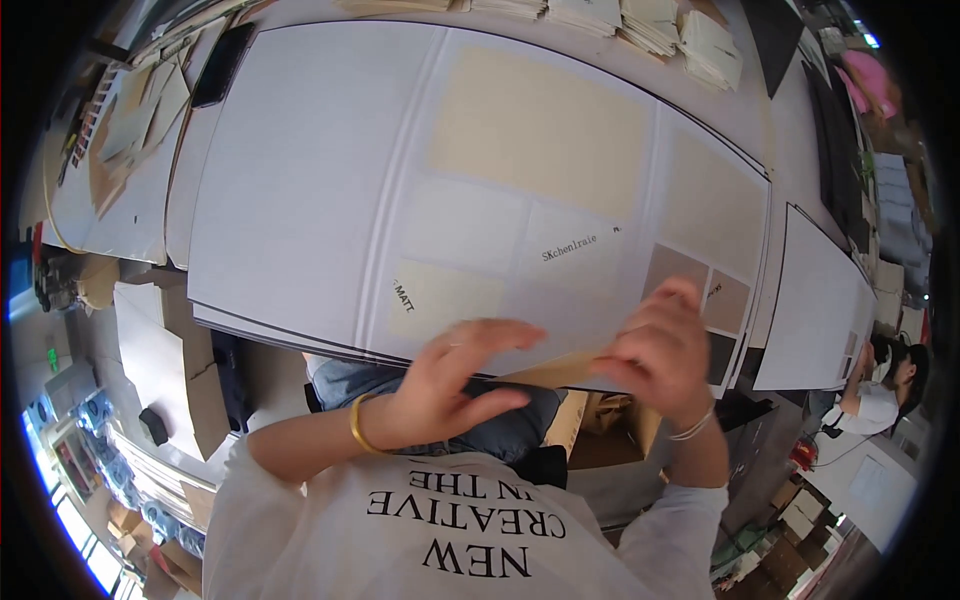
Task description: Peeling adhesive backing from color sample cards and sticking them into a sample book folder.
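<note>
A large white folding sample board (290,150) lies open before me, with pale cream, white and brown rectangular swatches stuck on its panels. My left hand (465,380) hovers over its near edge, fingers and thumb apart with nothing between them. To the right, my right hand (665,350) is curled and partly blurred above the lower swatches. A thin beige sheet (562,370) shows at the board's near edge between my hands. Its right end meets my right thumb, and the fingers look closed on it. The brown swatches (675,268) are partly covered by that hand.
Stacks of cream sheets (650,25) stand along the far table edge. A black phone-like slab (222,65) lies at the far left. Below the near edge is an open cardboard box (610,440). At right, a person (880,390) sits by another white board (810,310).
</note>
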`<state>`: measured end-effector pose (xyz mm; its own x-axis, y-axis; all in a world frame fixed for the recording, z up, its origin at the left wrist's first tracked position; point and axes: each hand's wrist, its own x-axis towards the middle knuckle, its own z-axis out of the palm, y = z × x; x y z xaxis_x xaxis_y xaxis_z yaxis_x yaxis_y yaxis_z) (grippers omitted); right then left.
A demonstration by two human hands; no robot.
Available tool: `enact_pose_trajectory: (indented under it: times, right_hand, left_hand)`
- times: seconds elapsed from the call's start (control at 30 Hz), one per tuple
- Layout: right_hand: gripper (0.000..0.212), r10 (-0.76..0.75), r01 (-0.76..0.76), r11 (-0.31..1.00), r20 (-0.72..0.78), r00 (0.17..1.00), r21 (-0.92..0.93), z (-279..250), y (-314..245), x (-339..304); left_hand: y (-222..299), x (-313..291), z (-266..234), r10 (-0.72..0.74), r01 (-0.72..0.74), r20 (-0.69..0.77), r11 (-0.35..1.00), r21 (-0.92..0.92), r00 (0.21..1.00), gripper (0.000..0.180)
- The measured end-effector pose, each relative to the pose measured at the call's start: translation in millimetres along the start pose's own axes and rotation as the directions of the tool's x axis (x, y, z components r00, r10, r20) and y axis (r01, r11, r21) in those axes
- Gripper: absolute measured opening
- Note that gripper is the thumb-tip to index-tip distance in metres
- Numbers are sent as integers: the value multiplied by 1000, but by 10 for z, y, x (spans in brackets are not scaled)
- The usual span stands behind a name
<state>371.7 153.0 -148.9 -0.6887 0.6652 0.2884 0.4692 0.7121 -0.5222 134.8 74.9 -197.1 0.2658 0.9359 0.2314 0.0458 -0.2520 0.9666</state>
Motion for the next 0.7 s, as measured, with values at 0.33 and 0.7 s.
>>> enact_pose_trajectory:
  times: [0.33, 0.7]
  right_hand:
    - [37, 198, -321, 928, -475, 857, -191, 390, -394, -187]
    - [22, 379, -320, 925, -491, 784, 203, 818, -585, 7]
  left_hand:
    - [-28, -17, 200, -380, 347, -156, 915, -204, 912, 25]
    - [-23, 11, 362, -157, 89, -305, 970, -225, 939, 35]
